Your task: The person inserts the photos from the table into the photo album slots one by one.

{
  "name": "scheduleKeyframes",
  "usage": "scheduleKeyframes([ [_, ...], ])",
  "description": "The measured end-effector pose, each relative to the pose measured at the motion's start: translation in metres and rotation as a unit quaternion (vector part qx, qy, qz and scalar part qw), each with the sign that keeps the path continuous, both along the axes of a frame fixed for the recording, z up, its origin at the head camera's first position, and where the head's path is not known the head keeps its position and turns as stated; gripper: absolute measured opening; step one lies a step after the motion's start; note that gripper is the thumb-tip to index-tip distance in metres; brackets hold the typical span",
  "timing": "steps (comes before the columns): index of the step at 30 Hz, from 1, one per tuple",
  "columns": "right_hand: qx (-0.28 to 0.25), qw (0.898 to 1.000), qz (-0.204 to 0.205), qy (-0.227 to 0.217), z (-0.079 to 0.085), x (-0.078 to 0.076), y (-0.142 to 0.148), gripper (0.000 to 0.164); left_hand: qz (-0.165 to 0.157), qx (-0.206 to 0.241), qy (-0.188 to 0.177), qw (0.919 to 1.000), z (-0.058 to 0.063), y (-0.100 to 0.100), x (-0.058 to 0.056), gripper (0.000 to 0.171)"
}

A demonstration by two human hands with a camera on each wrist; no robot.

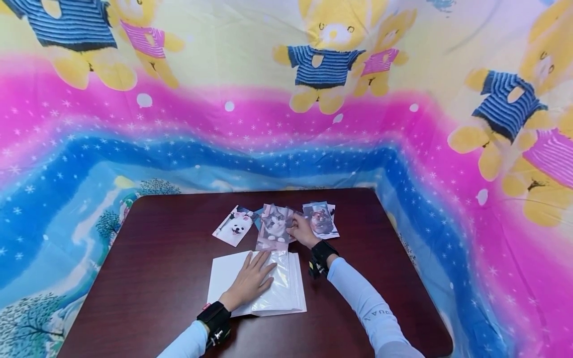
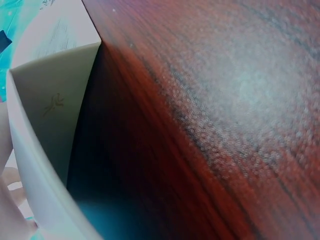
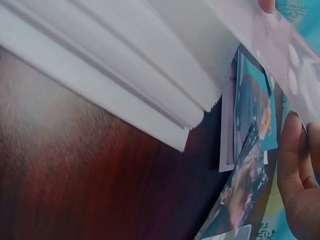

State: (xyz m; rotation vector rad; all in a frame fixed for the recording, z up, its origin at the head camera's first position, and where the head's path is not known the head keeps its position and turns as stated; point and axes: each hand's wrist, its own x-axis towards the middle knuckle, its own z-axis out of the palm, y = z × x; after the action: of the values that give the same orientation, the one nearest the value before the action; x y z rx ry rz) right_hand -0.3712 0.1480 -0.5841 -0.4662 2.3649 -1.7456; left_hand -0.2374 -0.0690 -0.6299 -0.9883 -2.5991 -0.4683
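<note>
A white photo album point(image 1: 228, 266) lies spread on the table, with clear plastic sleeves point(image 1: 279, 283) on its right side. My left hand point(image 1: 250, 281) rests across its pages, fingers spread. Seen from the left wrist, the album's near edge point(image 2: 55, 95) bows up off the wood. Just beyond the album's top edge, my right hand point(image 1: 304, 231) pinches a cat photo point(image 1: 274, 226) by its right side. In the right wrist view the photo point(image 3: 280, 55) slants over the sleeve ends, with the curled fingers point(image 3: 292, 160) at its edge.
A photo of a white dog point(image 1: 236, 227) lies left of the cat photo. To the right is a small overlapping pile of photos point(image 1: 321, 221). The dark wooden table point(image 1: 165, 258) runs back to a printed bear curtain point(image 1: 268, 129) hanging around it.
</note>
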Motion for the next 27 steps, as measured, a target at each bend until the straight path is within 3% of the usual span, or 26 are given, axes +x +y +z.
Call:
scheduleKeyframes([
  [5,-0.007,1.000,0.017,0.007,0.008,0.005,-0.003,0.015,0.006,-0.008,-0.023,0.9997,-0.001,0.000,0.001,0.042],
  [8,-0.010,1.000,0.012,0.004,0.005,0.007,-0.007,0.017,0.009,-0.011,-0.026,0.9996,-0.001,0.000,0.001,0.043],
  [14,-0.004,0.997,-0.037,-0.066,-0.005,0.008,-0.004,0.054,0.008,-0.007,-0.018,0.9998,-0.002,-0.001,0.001,0.044],
  [16,-0.018,0.995,-0.045,-0.082,-0.004,0.009,-0.002,0.058,0.008,-0.007,-0.017,0.9998,-0.003,-0.001,0.001,0.045],
  [19,-0.020,0.997,-0.044,-0.066,-0.006,0.007,0.000,0.051,0.008,-0.009,-0.014,0.9998,-0.003,-0.001,0.002,0.046],
  [27,0.028,0.998,0.007,0.052,-0.010,0.001,-0.003,0.021,0.008,0.000,0.000,1.0000,-0.004,-0.001,0.002,0.045],
])
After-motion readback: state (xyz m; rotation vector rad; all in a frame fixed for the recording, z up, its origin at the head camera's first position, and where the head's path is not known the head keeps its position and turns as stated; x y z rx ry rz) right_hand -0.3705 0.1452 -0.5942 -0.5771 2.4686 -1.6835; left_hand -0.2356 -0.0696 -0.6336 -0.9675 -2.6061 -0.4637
